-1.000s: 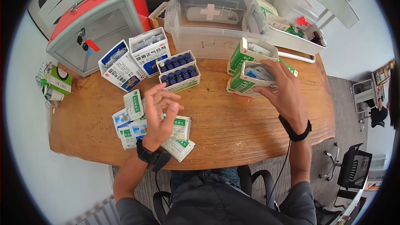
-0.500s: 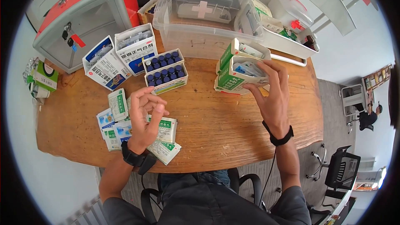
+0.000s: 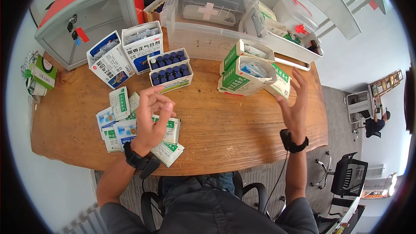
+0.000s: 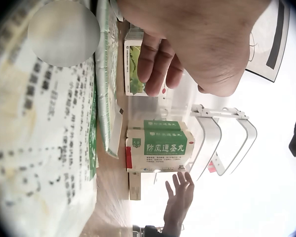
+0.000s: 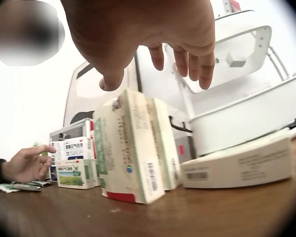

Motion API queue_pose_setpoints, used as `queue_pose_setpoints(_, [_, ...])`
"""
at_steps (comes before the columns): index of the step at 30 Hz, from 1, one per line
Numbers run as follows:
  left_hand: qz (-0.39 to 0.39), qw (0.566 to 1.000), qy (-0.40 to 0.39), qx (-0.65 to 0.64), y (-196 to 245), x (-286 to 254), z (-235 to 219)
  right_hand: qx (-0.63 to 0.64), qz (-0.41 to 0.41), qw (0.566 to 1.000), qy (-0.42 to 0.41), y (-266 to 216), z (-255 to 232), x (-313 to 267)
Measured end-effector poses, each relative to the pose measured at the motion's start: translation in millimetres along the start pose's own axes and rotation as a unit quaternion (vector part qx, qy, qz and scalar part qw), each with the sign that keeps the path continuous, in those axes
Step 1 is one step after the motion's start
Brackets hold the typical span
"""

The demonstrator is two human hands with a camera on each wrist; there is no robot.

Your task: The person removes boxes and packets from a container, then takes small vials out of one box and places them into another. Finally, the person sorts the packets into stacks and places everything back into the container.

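Two green-and-white boxes, the front one filled with packets, stand side by side at the right of the table. Apart from them on their right, my right hand is raised with fingers spread and nothing held; the right wrist view shows the same hand above the boxes. A third green-and-white box lies beside them. My left hand, fingers loosely bent and holding nothing, hovers over flat sachets on the left. Behind it stand two boxes of purple-capped bottles.
Two blue-and-white boxes stand near a red-and-grey cabinet. A clear plastic bin and a white tray are along the back. A green box sits at the far left.
My right hand has left the front green-and-white box and moved right, toward the person, with its fingers spreading. My left hand keeps nearly the same pose.
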State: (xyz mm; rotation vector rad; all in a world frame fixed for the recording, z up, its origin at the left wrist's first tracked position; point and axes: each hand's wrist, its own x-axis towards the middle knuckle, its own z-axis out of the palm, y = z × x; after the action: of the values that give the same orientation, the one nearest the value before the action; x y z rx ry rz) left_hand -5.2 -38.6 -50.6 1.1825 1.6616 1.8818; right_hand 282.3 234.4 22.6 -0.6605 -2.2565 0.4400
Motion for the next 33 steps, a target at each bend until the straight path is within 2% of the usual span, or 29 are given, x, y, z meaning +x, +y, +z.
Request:
queue_pose_setpoints(1, [-0.008,1.000,-0.011,0.006,0.4,-0.7,0.4,-0.001,0.001,1.000,0.003,14.6,-3.8,-3.0])
queue_pose_setpoints(4, [-0.011,1.000,-0.024,0.008,-0.5,-1.6,1.9,-0.048,0.086,0.993,-0.070,55.0,-11.8,-5.1])
queue_pose_setpoints(5, [-0.009,1.000,-0.026,0.010,0.2,-1.6,1.7,-0.047,0.086,0.993,-0.067,62.8,-11.4,-3.7])
queue_pose_setpoints(7, [-0.009,0.999,-0.038,0.013,1.8,-2.2,2.5,-0.183,0.058,0.967,-0.167,76.9,-8.5,0.4])
queue_pose_setpoints(9, [-0.008,0.999,-0.035,0.015,2.6,-2.8,4.0,-0.198,0.058,0.963,-0.177,104.5,2.3,4.2])
queue_pose_setpoints(11, [-0.008,1.000,-0.026,0.004,3.8,-3.3,5.9,-0.214,0.052,0.957,-0.189,102.2,2.0,12.8])
queue_pose_setpoints(13, [-0.006,1.000,-0.021,-0.001,3.9,-3.7,5.7,-0.148,0.125,0.953,-0.234,95.0,-4.1,18.4])
queue_pose_setpoints(16, [0.004,0.999,-0.036,0.012,3.8,-3.9,5.2,-0.154,0.156,0.950,-0.222,88.5,-15.6,-2.4])
queue_pose_setpoints(17, [0.003,0.999,-0.030,0.013,4.8,-4.1,5.2,-0.154,0.151,0.950,-0.225,84.5,-23.2,-11.9])
queue_pose_setpoints(19, [0.005,0.999,-0.040,0.008,7.0,-3.8,4.3,-0.240,0.162,0.925,-0.247,66.1,-43.4,-30.8])
queue_pose_setpoints(20, [0.001,0.999,-0.038,0.007,8.3,-3.0,3.7,-0.238,0.160,0.925,-0.248,47.7,-50.8,-39.3])
queue_pose_setpoints(22, [0.000,0.999,-0.039,0.010,10.2,-1.4,2.2,-0.259,0.228,0.890,-0.296,-1.8,-62.9,-51.1])
queue_pose_setpoints(23, [0.000,0.999,-0.042,0.011,11.4,-0.8,2.6,-0.256,0.233,0.890,-0.296,-21.7,-66.2,-51.6])
queue_pose_setpoints(25, [-0.007,0.999,-0.053,0.010,12.9,-0.3,3.9,-0.146,0.164,0.904,-0.367,-60.4,-67.5,-55.4])
queue_pose_setpoints(26, [-0.013,0.998,-0.057,0.008,13.6,-0.4,4.0,-0.105,0.159,0.902,-0.387,-78.2,-60.2,-52.5])
queue_pose_setpoints(27, [-0.012,0.998,-0.062,0.014,14.2,-0.5,4.0,-0.100,0.162,0.904,-0.384,-87.5,-48.0,-52.2])
queue_pose_setpoints(29, [-0.062,0.991,-0.115,-0.023,17.2,-0.2,3.6,-0.014,0.065,0.932,-0.357,-103.6,-24.0,-47.2])
queue_pose_setpoints(33, [-0.107,0.982,-0.151,-0.031,29.9,0.3,3.3,-0.015,0.003,0.947,-0.321,-119.8,27.6,-36.8])
